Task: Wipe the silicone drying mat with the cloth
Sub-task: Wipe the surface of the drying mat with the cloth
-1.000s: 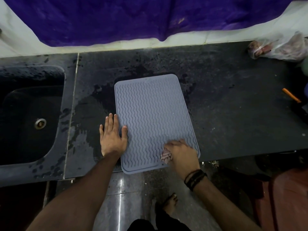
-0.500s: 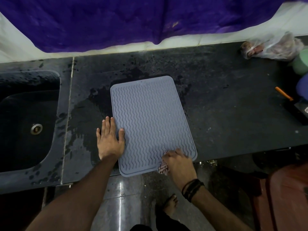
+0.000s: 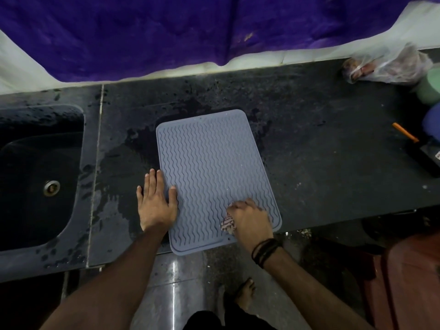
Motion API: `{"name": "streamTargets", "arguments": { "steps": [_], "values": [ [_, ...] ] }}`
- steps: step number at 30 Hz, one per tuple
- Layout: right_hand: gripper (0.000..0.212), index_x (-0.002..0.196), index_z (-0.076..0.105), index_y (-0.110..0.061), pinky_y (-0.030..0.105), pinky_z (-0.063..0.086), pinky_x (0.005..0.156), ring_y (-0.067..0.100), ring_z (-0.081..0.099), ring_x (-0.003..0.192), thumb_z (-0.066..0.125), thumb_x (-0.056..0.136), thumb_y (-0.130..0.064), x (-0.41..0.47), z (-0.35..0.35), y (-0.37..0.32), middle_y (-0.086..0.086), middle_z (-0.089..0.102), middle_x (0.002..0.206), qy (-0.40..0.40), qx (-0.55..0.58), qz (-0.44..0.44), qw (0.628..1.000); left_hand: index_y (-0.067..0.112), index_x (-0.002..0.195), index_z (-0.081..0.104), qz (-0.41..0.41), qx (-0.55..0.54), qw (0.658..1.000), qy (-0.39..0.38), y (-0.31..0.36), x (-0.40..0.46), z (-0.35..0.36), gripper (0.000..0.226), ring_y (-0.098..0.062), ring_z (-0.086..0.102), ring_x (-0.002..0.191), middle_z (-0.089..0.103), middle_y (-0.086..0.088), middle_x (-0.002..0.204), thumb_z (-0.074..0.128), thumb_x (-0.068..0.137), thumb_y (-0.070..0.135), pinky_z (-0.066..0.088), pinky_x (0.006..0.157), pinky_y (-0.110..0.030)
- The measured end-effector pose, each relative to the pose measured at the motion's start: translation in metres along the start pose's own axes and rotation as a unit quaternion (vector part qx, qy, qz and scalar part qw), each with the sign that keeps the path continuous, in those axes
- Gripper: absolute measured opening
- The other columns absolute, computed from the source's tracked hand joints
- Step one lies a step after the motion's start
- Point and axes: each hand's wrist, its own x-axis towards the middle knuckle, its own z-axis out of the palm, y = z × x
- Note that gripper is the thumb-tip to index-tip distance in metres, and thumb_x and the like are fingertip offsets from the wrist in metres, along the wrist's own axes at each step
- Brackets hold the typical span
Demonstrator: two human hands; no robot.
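A grey silicone drying mat (image 3: 212, 163) with wavy ridges lies on the dark counter, its near edge hanging slightly over the counter's front. My left hand (image 3: 156, 198) rests flat at the mat's left edge, fingers straight on the counter and thumb on the mat. My right hand (image 3: 250, 217) grips a small patterned cloth (image 3: 227, 223) bunched under its fingers, pressed on the mat's near right corner. Most of the cloth is hidden by the hand.
A dark sink (image 3: 38, 177) with a drain sits at the left. At the back right lies a plastic bag (image 3: 388, 65), with a green cup (image 3: 431, 86), a blue object (image 3: 432, 125) and an orange-tipped tool (image 3: 404, 132) along the right edge. The counter around the mat is wet.
My right hand with the cloth slid toward the mat's near edge, then back up onto the near right corner. My left hand has stayed in place.
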Motion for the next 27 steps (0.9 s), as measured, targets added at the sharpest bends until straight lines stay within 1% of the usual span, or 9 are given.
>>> {"name": "streamTargets", "arguments": {
  "steps": [4,7,11,14,17,19,21,24,27],
  "values": [
    [0.031,0.125,0.057,-0.020,0.041,0.046,0.099,0.023,0.040,0.129,0.056,0.094,-0.021,-0.020,0.008,0.001,0.001,0.053,0.134,-0.026,-0.013,-0.006,1.000,0.017,0.161,0.013,-0.001,-0.003,1.000,0.001,0.001,0.000,0.000,0.074,-0.018,0.002,0.155,0.009,-0.003,0.168,0.016,0.099,0.057,0.001,0.126,-0.045],
    [0.033,0.125,0.057,-0.022,0.040,0.044,0.101,0.021,0.042,0.128,0.059,0.092,-0.026,-0.028,0.009,0.005,-0.001,0.054,0.133,-0.036,0.005,-0.017,0.999,0.017,0.161,0.012,-0.003,-0.001,1.000,0.000,0.000,0.000,-0.001,0.075,-0.018,0.002,0.155,0.008,-0.003,0.168,0.015,0.098,0.057,0.001,0.126,-0.045],
    [0.030,0.116,0.063,-0.024,0.036,0.047,0.093,0.017,0.048,0.118,0.065,0.086,-0.028,-0.017,-0.005,0.008,-0.004,0.060,0.124,0.007,0.033,-0.012,0.999,0.016,0.160,0.014,-0.001,-0.005,1.000,0.003,0.002,0.000,0.000,0.075,-0.018,0.004,0.155,0.009,-0.003,0.168,0.016,0.098,0.057,0.001,0.126,-0.045],
    [0.038,0.122,0.060,-0.021,0.036,0.047,0.094,0.019,0.047,0.120,0.065,0.085,-0.024,0.007,-0.014,0.008,-0.002,0.058,0.127,0.044,0.031,-0.004,0.999,0.017,0.161,0.014,0.001,-0.007,1.000,0.006,0.001,0.000,0.001,0.074,-0.018,0.004,0.155,0.010,-0.003,0.168,0.016,0.098,0.057,0.001,0.126,-0.045],
    [0.037,0.123,0.059,-0.018,0.038,0.049,0.093,0.022,0.046,0.120,0.060,0.087,-0.013,0.024,-0.017,0.004,0.002,0.057,0.128,0.026,0.001,-0.002,1.000,0.017,0.160,0.014,0.001,-0.006,1.000,0.007,0.000,0.000,0.001,0.074,-0.017,0.004,0.155,0.010,-0.003,0.168,0.016,0.099,0.057,0.002,0.126,-0.045],
    [0.035,0.122,0.059,-0.017,0.039,0.049,0.091,0.023,0.045,0.122,0.061,0.087,-0.017,0.024,-0.014,0.004,0.003,0.057,0.128,0.013,-0.012,0.001,1.000,0.017,0.160,0.015,0.006,-0.005,1.000,0.013,0.000,0.000,0.002,0.073,-0.018,0.005,0.155,0.011,-0.004,0.168,0.017,0.099,0.057,0.003,0.126,-0.045],
    [0.036,0.121,0.059,-0.017,0.039,0.048,0.092,0.022,0.044,0.122,0.064,0.086,-0.025,0.018,-0.010,0.005,0.002,0.056,0.128,0.000,-0.015,-0.006,1.000,0.016,0.160,0.016,0.008,-0.009,1.000,0.015,0.000,0.000,0.002,0.073,-0.018,0.005,0.155,0.012,-0.004,0.168,0.018,0.100,0.057,0.002,0.126,-0.045],
    [0.043,0.124,0.056,-0.017,0.041,0.047,0.096,0.023,0.041,0.125,0.065,0.086,-0.037,0.004,-0.002,0.007,0.002,0.053,0.131,-0.026,-0.014,-0.012,0.999,0.016,0.160,0.015,0.008,-0.010,1.000,0.014,0.000,-0.001,0.002,0.074,-0.018,0.005,0.155,0.012,-0.004,0.168,0.017,0.099,0.058,0.002,0.126,-0.045],
    [0.037,0.122,0.058,-0.019,0.041,0.047,0.096,0.022,0.043,0.124,0.064,0.088,-0.033,-0.002,0.000,0.007,0.002,0.055,0.129,-0.027,-0.024,-0.016,0.999,0.016,0.160,0.016,0.007,-0.013,1.000,0.015,0.001,-0.001,0.001,0.074,-0.018,0.005,0.155,0.012,-0.004,0.168,0.017,0.099,0.057,0.002,0.126,-0.045]
  ]
}}
